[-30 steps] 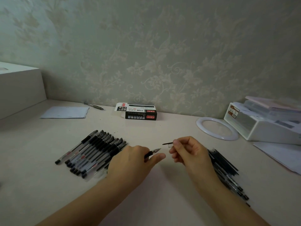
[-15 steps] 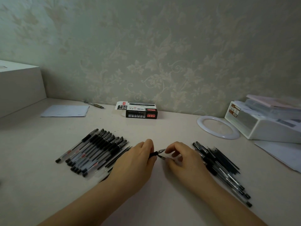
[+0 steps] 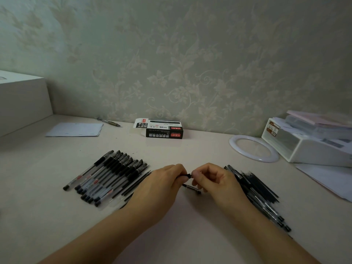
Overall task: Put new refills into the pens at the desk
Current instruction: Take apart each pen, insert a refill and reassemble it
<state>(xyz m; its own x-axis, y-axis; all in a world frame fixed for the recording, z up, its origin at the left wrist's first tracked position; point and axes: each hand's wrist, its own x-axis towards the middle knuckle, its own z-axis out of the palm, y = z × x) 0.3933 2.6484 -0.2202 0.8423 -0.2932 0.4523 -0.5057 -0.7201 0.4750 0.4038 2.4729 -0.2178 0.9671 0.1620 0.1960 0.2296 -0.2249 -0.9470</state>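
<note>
My left hand (image 3: 160,189) grips a black pen (image 3: 187,175) at the desk's middle; only its short black front end shows past the fingers. My right hand (image 3: 215,181) meets it from the right, and its thumb and forefinger pinch that end. A short thin dark piece (image 3: 192,188) slants just under the right fingers; I cannot tell whether it is held. A row of several capped pens (image 3: 106,178) lies to the left. On the right lies a pile of pens and black refills (image 3: 256,193).
A black and white refill box (image 3: 160,129) lies by the wall. Back left are a paper sheet (image 3: 74,129), a lone pen (image 3: 107,121) and a big white box (image 3: 22,100). A white ring (image 3: 253,148), a white organiser (image 3: 308,147) and loose papers (image 3: 327,180) stand at right.
My hands were apart, the right one lifting a small black piece. They came together low over the desk. The pen's metal tip no longer shows at its front end.
</note>
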